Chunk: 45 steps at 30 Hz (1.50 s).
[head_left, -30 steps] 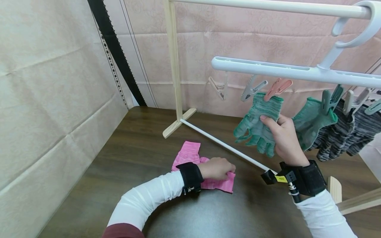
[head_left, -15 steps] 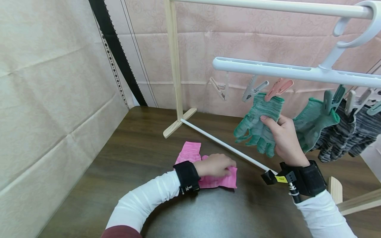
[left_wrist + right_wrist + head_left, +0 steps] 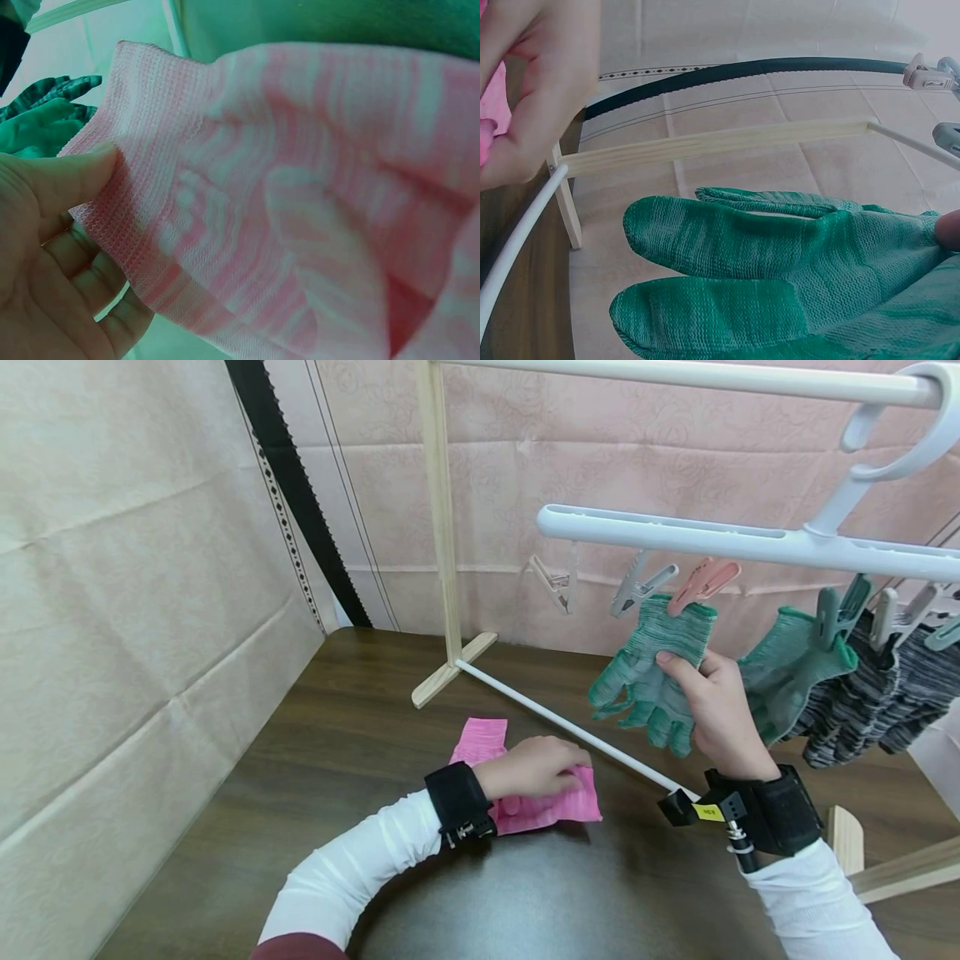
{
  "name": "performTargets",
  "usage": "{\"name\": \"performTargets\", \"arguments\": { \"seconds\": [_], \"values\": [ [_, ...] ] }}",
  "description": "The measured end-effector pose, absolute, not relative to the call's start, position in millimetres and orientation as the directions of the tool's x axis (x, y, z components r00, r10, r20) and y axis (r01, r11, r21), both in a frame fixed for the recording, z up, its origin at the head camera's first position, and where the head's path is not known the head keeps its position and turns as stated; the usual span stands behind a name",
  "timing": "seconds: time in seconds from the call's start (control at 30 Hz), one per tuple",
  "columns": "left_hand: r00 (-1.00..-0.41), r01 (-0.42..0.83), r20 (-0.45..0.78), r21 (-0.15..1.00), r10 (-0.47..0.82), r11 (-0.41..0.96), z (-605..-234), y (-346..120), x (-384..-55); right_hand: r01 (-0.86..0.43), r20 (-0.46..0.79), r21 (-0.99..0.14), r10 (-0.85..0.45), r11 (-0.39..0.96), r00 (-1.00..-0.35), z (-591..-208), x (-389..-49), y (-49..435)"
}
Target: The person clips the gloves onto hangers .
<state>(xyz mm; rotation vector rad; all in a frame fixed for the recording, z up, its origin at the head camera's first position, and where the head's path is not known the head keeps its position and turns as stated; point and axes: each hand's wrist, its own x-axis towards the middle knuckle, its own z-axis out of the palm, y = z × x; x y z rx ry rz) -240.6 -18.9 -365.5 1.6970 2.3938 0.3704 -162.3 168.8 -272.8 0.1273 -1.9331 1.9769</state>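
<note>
Pink knit glove [image 3: 551,812] lower than the hanger [image 3: 675,531], at the tabletop [image 3: 375,752]; left hand [image 3: 534,768] pinches its cuff between thumb and fingers. Green glove [image 3: 648,672] hangs below the hanger from a salmon peg [image 3: 703,585], right hand [image 3: 722,714] gripping its side. Grey-black gloves [image 3: 855,710] clipped farther right under the hanger.

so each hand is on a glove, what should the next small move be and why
Probably raise the left hand to bring the pink glove toward the grey peg. Its thumb and fingers pinch the glove's cuff, and that peg holds nothing, while the right hand holds the green glove just below the pink peg.
</note>
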Motion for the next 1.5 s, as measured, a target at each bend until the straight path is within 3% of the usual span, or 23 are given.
{"name": "performTargets", "arguments": {
  "seconds": [0.43, 1.5],
  "values": [
    [-0.335, 0.905, 0.169, 0.333, 0.927, 0.266, -356, -29, -243, -0.335, 0.330, -0.942, 0.191, 0.006, -0.925, -274, -162, 168],
    [-0.460, 0.825, 0.428, 0.530, 0.778, 0.196, -342, -35, -246, -0.319, 0.314, -0.948, 0.197, 0.008, -0.929, -276, -163, 173]
  ]
}}
